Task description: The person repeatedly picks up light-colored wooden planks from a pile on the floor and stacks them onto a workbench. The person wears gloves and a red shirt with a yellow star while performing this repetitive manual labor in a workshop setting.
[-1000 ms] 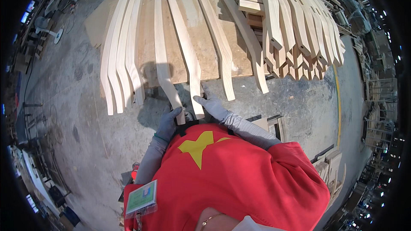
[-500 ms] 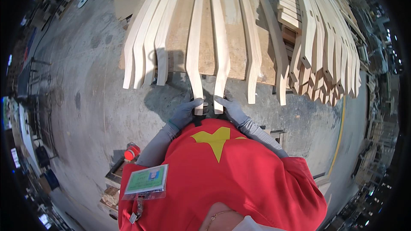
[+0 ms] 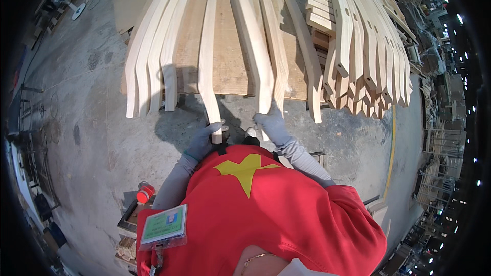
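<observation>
Gloved in grey, my left hand (image 3: 203, 139) is closed around the near end of a pale bent wooden chair-leg-like piece (image 3: 207, 56). That piece lies lengthwise over the board tabletop (image 3: 231, 66), with its bent end past the near edge. My right hand (image 3: 274, 125), also gloved, grips the near end of a second bent wooden piece (image 3: 254, 46). This one slants toward the right and almost meets a third bent piece (image 3: 275, 46) beside it. Part of the right fingers is hidden behind the wood. Another bent piece (image 3: 307, 56) lies farther right.
Several similar pieces (image 3: 153, 51) lie side by side at the table's left. A tall stack of bent wooden parts (image 3: 365, 46) stands at its right. On a low stand to my left is a red-capped container (image 3: 145, 192). Yellow tape (image 3: 393, 148) marks the floor at right.
My right hand has shifted the second piece right, away from the left-hand piece and up against its neighbour. My left hand still holds its piece. The whole view has swung slightly.
</observation>
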The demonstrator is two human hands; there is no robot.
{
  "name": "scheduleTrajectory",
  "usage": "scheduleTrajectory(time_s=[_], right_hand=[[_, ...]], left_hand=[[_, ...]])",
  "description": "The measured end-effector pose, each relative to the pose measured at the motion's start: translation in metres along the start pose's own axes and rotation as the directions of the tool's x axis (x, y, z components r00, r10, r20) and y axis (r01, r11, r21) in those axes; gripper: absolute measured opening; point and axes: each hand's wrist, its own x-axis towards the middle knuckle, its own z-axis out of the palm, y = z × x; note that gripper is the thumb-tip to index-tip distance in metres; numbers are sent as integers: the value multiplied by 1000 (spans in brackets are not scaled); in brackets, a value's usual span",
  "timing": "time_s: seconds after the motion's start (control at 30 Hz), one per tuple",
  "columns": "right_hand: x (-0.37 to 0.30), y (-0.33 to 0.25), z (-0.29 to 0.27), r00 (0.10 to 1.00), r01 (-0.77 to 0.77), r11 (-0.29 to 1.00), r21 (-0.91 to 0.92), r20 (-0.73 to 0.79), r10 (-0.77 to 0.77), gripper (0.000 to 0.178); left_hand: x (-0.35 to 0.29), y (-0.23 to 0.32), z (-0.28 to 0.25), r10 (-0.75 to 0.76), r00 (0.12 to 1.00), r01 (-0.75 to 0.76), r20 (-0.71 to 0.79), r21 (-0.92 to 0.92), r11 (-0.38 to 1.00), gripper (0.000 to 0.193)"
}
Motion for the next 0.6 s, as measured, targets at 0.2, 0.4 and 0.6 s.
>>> scheduleTrajectory(time_s=[0.2,0.4,0.6], right_hand=[[37,17,-85,1000,30,960,277,-8,-29,84],[61,57,-104,980,-201,977,72,5,201,84],[43,28,-101,799,309,635,-708,-169,-577,62]], left_hand=[[4,-5,-11,-28,1000,28,-6,13,1000,55],[-2,3,16,14,1000,-13,1,-92,996,44],[-17,2,10,161,971,-167,-179,-19,986,53]])
